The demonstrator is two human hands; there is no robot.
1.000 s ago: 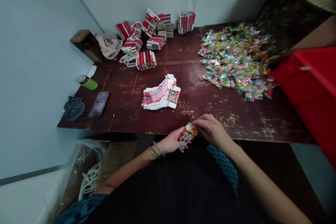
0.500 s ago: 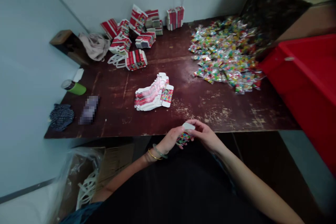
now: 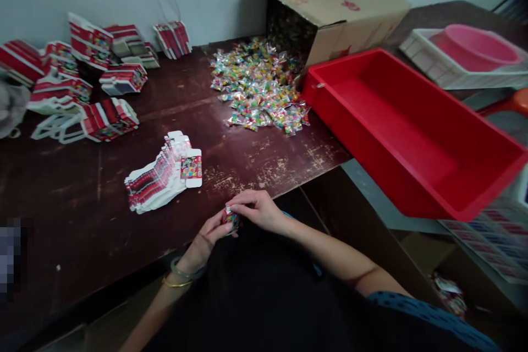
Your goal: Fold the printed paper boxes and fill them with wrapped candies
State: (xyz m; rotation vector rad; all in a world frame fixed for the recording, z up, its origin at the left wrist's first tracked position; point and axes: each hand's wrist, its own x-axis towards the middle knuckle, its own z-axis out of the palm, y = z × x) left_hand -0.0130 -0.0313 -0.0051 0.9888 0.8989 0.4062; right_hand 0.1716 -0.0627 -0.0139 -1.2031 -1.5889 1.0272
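Observation:
At the table's front edge, my left hand (image 3: 208, 236) is closed around a small printed cardboard box (image 3: 231, 221), red with many-coloured dots. The fingers of my right hand (image 3: 259, 210) are bent over the box's upper end, pinching at its flap. Parts of the box are hidden behind the fingers. Just beyond my hands lies a fanned row of flattened boxes (image 3: 154, 179), with one flat box (image 3: 191, 168) at its right end showing its coloured face and white flaps.
Candy packets (image 3: 259, 88) in clear wrap are heaped by an open carton (image 3: 350, 5). A red plastic tub (image 3: 396, 132) stands on the right, with a white crate (image 3: 449, 74) holding a pink basin behind. Bundled flat boxes (image 3: 109, 118) line the back left of the brown table (image 3: 173, 104).
The view has swung right, bringing the whole red tub and the carton into sight. The box's white flap, raised before, is now folded down under my right fingers.

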